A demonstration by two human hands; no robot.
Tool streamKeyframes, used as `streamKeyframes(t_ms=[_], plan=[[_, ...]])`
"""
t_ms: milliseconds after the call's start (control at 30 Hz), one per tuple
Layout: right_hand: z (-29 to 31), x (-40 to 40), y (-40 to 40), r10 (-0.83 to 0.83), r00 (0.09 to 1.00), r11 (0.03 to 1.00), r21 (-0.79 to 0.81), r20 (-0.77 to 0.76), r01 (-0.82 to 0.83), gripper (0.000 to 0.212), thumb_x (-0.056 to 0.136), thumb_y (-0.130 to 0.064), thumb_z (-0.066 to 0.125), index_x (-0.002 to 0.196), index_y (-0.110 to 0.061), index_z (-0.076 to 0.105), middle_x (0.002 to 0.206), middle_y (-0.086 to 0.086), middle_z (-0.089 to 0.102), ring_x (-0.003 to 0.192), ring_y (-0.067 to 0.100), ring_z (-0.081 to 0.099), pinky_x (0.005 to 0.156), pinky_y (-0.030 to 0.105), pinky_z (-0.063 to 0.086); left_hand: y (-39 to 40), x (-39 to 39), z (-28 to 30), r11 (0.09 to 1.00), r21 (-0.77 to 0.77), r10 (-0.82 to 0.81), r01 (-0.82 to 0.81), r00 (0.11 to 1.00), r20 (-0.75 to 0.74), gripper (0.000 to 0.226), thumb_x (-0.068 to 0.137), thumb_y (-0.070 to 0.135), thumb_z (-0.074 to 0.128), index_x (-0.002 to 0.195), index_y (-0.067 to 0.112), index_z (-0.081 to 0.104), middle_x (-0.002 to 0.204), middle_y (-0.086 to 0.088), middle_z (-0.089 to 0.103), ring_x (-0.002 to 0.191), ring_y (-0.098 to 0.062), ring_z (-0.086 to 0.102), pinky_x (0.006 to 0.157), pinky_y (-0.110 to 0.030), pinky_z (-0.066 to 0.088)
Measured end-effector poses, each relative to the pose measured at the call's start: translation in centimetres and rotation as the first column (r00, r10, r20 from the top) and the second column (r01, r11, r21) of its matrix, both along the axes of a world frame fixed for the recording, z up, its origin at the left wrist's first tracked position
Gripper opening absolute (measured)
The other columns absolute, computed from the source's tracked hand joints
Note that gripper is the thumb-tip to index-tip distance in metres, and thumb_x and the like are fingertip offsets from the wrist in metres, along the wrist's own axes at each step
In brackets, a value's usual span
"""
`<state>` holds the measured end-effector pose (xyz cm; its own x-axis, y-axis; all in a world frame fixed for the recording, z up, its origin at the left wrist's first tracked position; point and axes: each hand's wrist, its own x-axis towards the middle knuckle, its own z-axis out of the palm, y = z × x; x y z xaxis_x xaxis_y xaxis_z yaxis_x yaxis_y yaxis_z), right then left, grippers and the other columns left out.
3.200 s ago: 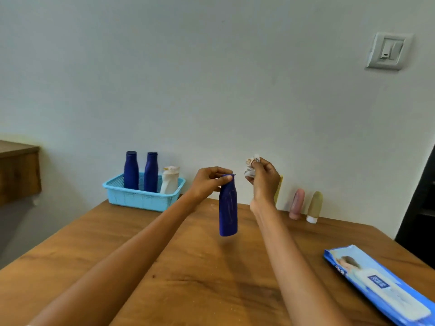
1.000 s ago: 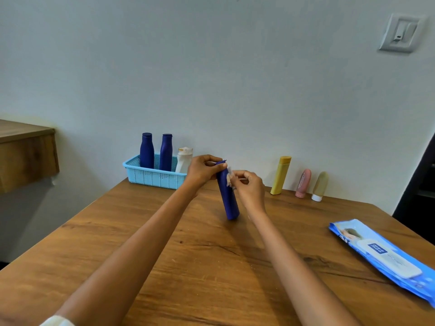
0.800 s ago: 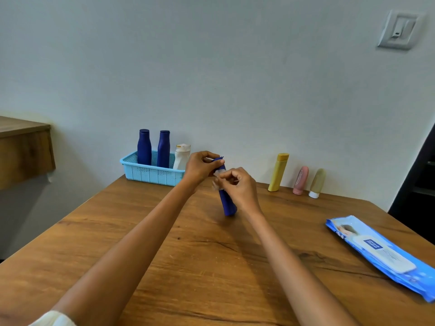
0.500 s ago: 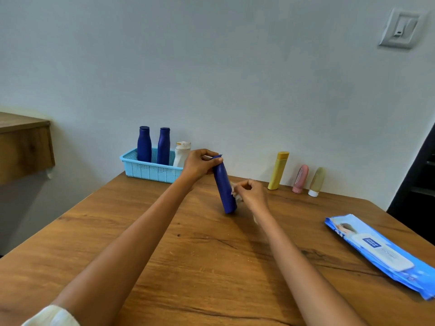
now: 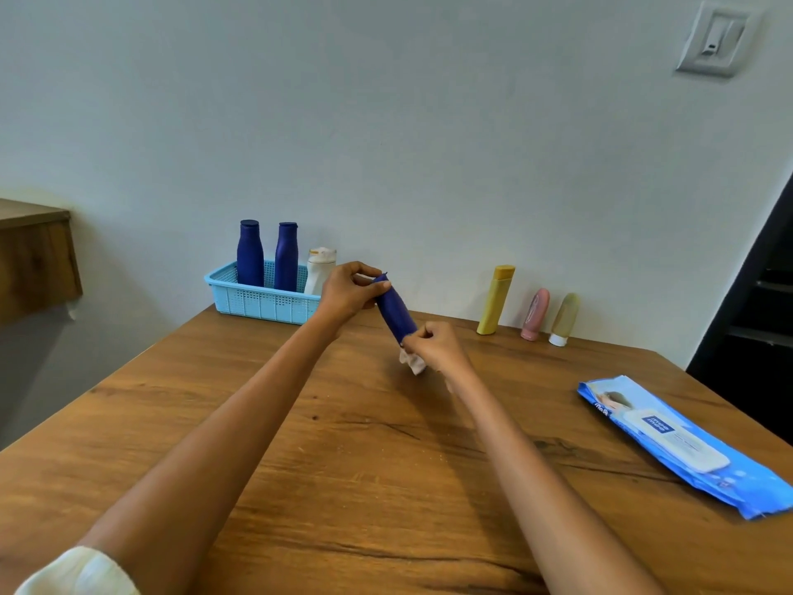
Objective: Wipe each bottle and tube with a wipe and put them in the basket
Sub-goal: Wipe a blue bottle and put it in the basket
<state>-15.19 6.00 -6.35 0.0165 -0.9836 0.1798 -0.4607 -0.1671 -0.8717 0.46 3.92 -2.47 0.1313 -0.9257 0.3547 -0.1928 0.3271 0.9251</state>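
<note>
Above a wooden table (image 5: 343,465), a left hand (image 5: 348,292) pinches the crimped top of a dark blue tube (image 5: 397,313), tilted with its lower end toward the right hand (image 5: 435,347), whose fingers close around a crumpled white wipe (image 5: 413,362) at that end. Left of the tube, a light blue basket (image 5: 261,300) holds three bottles.
</note>
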Motion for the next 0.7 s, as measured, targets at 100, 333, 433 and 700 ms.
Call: streamKeyframes(t_ms=[100, 333, 433, 700], plan=[[-0.7, -0.8, -0.7, -0.107, 0.993, 0.994, 0.016, -0.041, 0.108, 0.011, 0.080, -0.017, 0.064, 0.072, -0.019, 0.057, 0.069, -0.003, 0.062, 0.067, 0.011, 0.058, 0.061, 0.027, 0.047, 0.0, -0.1, -0.3, 1.000, 0.009, 0.000, 0.000, 1.000, 0.009, 0.031, 0.082, 0.011, 0.069, 0.109, 0.000, 0.057, 0.103, -0.021, 0.066, 0.097, -0.027, 0.065, 0.080, -0.035, 0.057], [-0.8, -1.8, -1.6, -0.232, 0.972, 0.973, -0.017, -0.031, 0.231, 0.011, 0.087, -0.025, 0.062, 0.078, -0.020, 0.060, 0.077, -0.005, 0.062, 0.068, 0.007, 0.057, 0.061, 0.025, 0.048, -0.2, 0.3, -0.7, 1.000, 0.023, 0.011, -0.010, 0.999, -0.036, 0.025, 0.083, 0.009, 0.068, 0.104, 0.003, 0.057, 0.102, -0.017, 0.064, 0.095, -0.024, 0.064, 0.067, -0.024, 0.055], [-0.5, -2.2, -1.8, -0.225, 0.972, 0.972, -0.059, 0.060, 0.229, 0.006, 0.088, -0.021, 0.062, 0.085, -0.017, 0.064, 0.090, -0.001, 0.066, 0.082, 0.012, 0.060, 0.074, 0.029, 0.052, -0.3, 0.5, -0.3, 1.000, 0.025, -0.011, 0.012, 1.000, -0.026, 0.026, 0.083, 0.008, 0.067, 0.106, 0.002, 0.057, 0.100, -0.016, 0.064, 0.095, -0.023, 0.063, 0.068, -0.025, 0.056], [1.1, 0.3, -0.6, 0.011, 0.981, 0.960, -0.277, 0.192, 0.044, 0.019, 0.085, -0.016, 0.067, 0.105, -0.018, 0.069, 0.095, -0.012, 0.065, 0.091, 0.004, 0.061, 0.078, 0.017, 0.049, -0.2, 0.4, 0.3, 0.997, 0.025, -0.070, 0.070, 0.998, -0.006, 0.012, 0.084, 0.007, 0.066, 0.095, 0.009, 0.061, 0.086, -0.007, 0.064, 0.084, -0.017, 0.063, 0.062, -0.019, 0.057]])
